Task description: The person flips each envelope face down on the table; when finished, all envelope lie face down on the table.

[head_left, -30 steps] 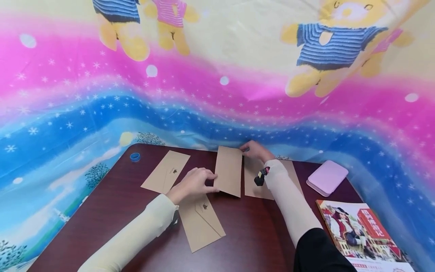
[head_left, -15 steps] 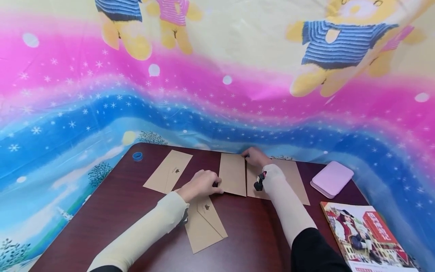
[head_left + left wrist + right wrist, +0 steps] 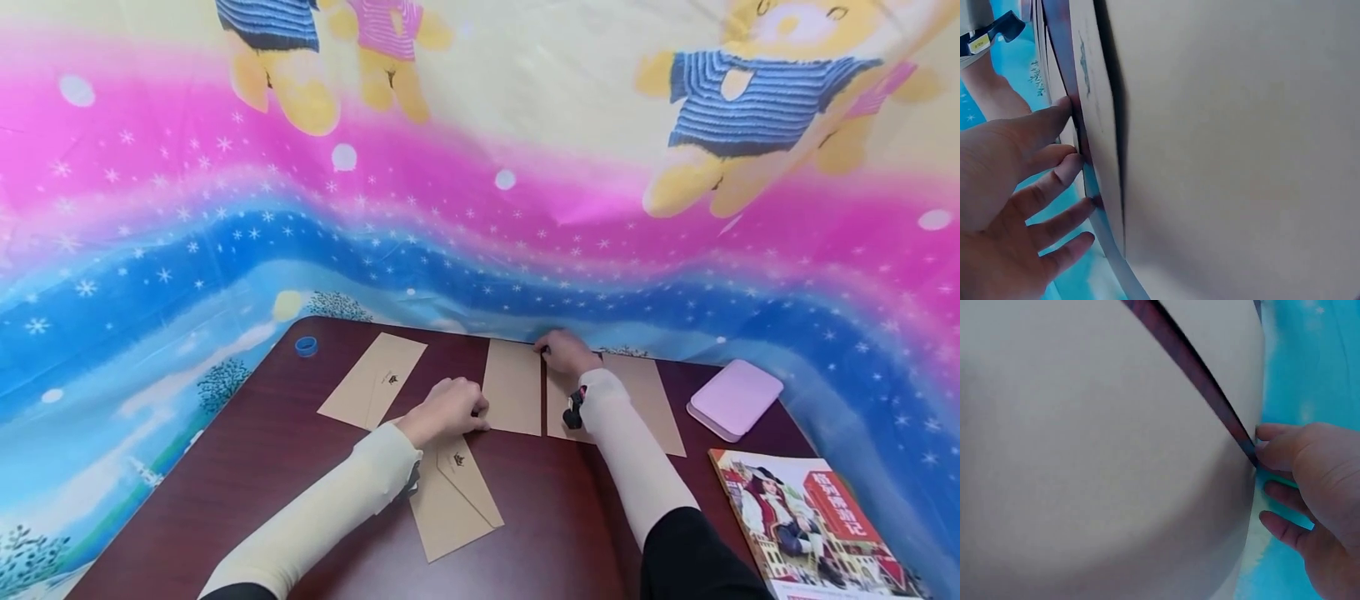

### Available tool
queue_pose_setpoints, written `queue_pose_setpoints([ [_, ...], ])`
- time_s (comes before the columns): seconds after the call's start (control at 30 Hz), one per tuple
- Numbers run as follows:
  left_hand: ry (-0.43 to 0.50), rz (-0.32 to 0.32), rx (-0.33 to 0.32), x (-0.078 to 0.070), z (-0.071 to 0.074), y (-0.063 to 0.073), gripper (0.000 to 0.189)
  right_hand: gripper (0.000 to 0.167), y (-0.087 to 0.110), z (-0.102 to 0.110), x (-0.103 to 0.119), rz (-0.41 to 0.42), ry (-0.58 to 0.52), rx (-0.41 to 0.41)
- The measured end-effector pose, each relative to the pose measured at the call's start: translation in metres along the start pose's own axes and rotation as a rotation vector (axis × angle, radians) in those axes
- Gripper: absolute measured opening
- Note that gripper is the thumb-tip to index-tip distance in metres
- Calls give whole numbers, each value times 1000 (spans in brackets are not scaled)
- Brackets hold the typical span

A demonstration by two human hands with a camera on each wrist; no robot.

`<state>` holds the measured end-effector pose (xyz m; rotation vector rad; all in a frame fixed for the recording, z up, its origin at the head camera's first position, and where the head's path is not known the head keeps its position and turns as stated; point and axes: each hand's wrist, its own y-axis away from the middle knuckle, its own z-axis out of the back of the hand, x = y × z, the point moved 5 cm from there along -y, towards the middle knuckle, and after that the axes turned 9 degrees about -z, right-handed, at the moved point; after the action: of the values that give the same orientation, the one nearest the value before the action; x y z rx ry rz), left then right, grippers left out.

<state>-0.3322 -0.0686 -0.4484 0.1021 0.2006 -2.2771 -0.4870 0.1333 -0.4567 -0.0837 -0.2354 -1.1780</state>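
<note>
A plain brown envelope lies flat at the table's far edge. At its near left corner my left hand touches the edge; the left wrist view shows that hand's fingers spread and fairly straight. Thumb and forefinger of my right hand pinch the envelope's far right corner. A narrow dark gap separates it from brown paper on its right, partly hidden under my right arm. Below my left hand, an envelope with a crown print shows its flap. Another printed envelope lies farther left.
On the dark red table, a blue ring sits at the far left corner. A lilac case and a book with an illustrated cover lie on the right. A printed cloth hangs behind the table.
The middle envelope, tilted up between both hands one second ago, has come down flat on the table. My right hand has moved slightly down with it, and the view has shifted a little.
</note>
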Motion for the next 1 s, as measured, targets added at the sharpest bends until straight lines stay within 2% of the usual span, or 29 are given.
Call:
queue_pose_setpoints([
  [0.17, 1, -9, -10, -2, 1, 1, 45, 33, 3, 2, 8, 23, 35, -18],
  [0.3, 5, -5, -37, -3, 8, 11, 32, 26, 5, 5, 30, 94, 30, -34],
  [0.4, 37, 38, -56, -5, 16, 25, 16, 22, 7, 2, 52, 168, -23, -13],
  [0.57, 104, 131, -57, -12, 24, 55, 11, 20, 19, -2, 98, 310, -115, 63],
  [0.63, 107, 129, -54, -18, 27, 68, 13, 21, 26, -4, 118, 365, -132, 98],
  [0.7, 115, 96, -49, -27, 30, 80, 17, 21, 32, -7, 136, 417, -120, 121],
  [0.83, 126, 13, 10, -47, 36, 100, 17, 23, 45, -13, 168, 513, -78, 137],
  [0.9, 116, 9, 75, -55, 36, 109, 13, 26, 50, -16, 180, 519, -62, 152],
  [0.93, 100, 10, 107, -59, 36, 113, 18, 28, 51, -18, 185, 511, -52, 160],
  [1.0, 51, 31, 164, -66, 34, 120, 40, 34, 53, -23, 191, 472, -15, 166],
])
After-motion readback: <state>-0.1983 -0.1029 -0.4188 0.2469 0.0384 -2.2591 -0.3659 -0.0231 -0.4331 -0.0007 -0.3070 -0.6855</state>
